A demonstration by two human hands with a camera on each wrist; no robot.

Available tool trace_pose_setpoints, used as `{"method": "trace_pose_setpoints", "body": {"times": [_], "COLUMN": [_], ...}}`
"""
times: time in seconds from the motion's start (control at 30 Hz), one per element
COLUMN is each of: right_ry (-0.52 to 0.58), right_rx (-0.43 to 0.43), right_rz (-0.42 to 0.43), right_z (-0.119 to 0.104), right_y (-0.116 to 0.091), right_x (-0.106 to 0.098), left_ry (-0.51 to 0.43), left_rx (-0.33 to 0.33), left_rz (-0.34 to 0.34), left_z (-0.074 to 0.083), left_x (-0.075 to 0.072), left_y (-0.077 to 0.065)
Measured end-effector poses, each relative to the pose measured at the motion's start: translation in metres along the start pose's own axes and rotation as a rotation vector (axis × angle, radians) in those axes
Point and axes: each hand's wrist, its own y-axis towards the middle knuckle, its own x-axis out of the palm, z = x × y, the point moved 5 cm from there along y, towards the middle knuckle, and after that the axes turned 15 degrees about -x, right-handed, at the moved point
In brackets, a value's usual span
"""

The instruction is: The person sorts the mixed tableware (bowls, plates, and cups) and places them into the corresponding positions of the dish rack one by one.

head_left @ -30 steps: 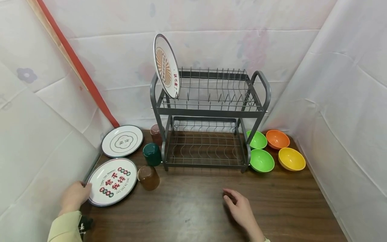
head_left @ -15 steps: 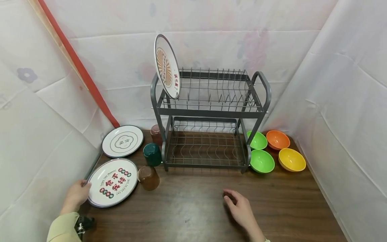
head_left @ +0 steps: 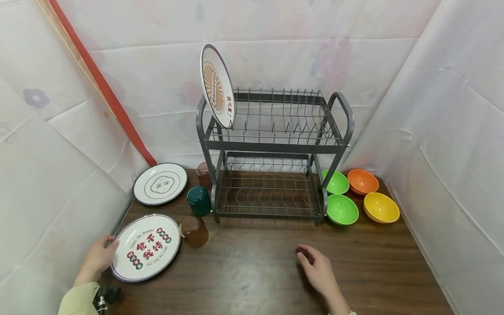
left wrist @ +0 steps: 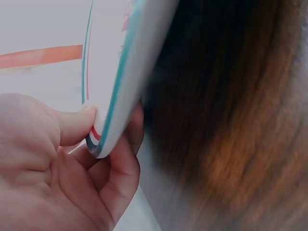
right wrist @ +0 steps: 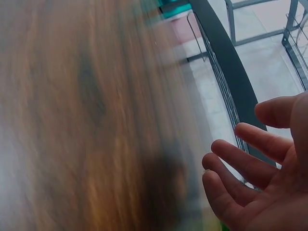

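Note:
In the head view my left hand [head_left: 98, 256] pinches the left rim of a white plate [head_left: 145, 249] printed with red characters. The left wrist view shows the thumb on the plate's [left wrist: 108, 62] upper face and curled fingers beneath it; the plate stands off the dark table surface there. My right hand [head_left: 320, 271] hovers low over or rests on the table at right of centre, holding nothing, its fingers loosely bent. A two-tier dark metal dish rack [head_left: 271, 148] stands at the back. Another plate [head_left: 218, 87] stands tilted in its upper tier, at the left end.
A second white plate [head_left: 160, 183] lies at the back left. Between plates and rack stand a brown cup [head_left: 194, 232], a green cup [head_left: 198, 201] and a reddish cup [head_left: 205, 175]. Green bowls [head_left: 342, 210], an orange bowl [head_left: 363, 182] and a yellow bowl [head_left: 381, 208] sit right of the rack.
The held plate has shifted toward the front edge and turned slightly, and now lies apart from the plate behind it. My right hand has moved slightly to the right.

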Motion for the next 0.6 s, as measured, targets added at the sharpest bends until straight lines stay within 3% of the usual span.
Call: {"method": "trace_pose_setpoints", "body": {"times": [0.23,0.43,0.6], "right_ry": [-0.016,-0.041,-0.047], "right_rx": [0.035,0.044,0.079], "right_rz": [0.033,0.073,0.069], "right_z": [0.011,0.020,0.024], "right_y": [0.002,0.002,0.000], "right_x": [-0.017,-0.031,-0.038], "left_ry": [0.008,0.050,0.097], "left_rx": [-0.049,-0.007,-0.003], "left_rz": [-0.025,-0.039,-0.067], "left_z": [-0.007,-0.007,-0.005], "left_x": [-0.002,-0.004,0.003], "left_y": [-0.004,-0.019,-0.030]}}
